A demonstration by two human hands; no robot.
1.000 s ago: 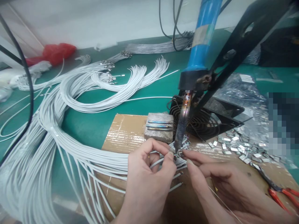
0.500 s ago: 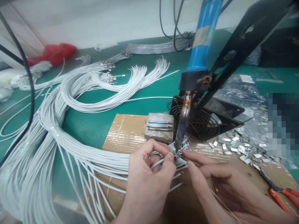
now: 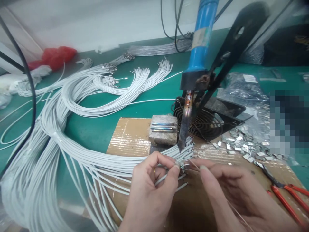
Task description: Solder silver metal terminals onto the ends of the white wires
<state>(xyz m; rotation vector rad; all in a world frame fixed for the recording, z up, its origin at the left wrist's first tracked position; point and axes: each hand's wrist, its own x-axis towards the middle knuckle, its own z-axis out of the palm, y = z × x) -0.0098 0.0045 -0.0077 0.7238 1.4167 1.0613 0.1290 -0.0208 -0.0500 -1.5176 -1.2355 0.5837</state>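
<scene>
My left hand point(image 3: 152, 187) pinches a white cable between thumb and forefinger, close to its end. A small shiny metal connector point(image 3: 185, 166) sits at that end, just past my fingertips. My right hand point(image 3: 231, 187) is closed on a thin solder wire point(image 3: 193, 163), which points at the connector and trails back under the palm. Above the fingers hangs a soldering iron point(image 3: 205, 37) with a blue handle, its dark tip point(image 3: 182, 138) pointing down and apart from the connector. Several white cables point(image 3: 96, 153) run behind my left hand, their ends fanned out beneath the tip.
A black clamp arm point(image 3: 238, 32) holds the iron. Behind the tip stand a black fan point(image 3: 207, 120) and a grey block point(image 3: 164, 138) with thin rods. Loose metal pieces point(image 3: 243, 145) and red-handled pliers point(image 3: 281, 187) lie on the right of the cardboard point(image 3: 130, 135).
My hands have drawn down from the iron's tip, so the connector is now clear of it. The solder wire shows more plainly between my right fingers. The whole view has shifted slightly.
</scene>
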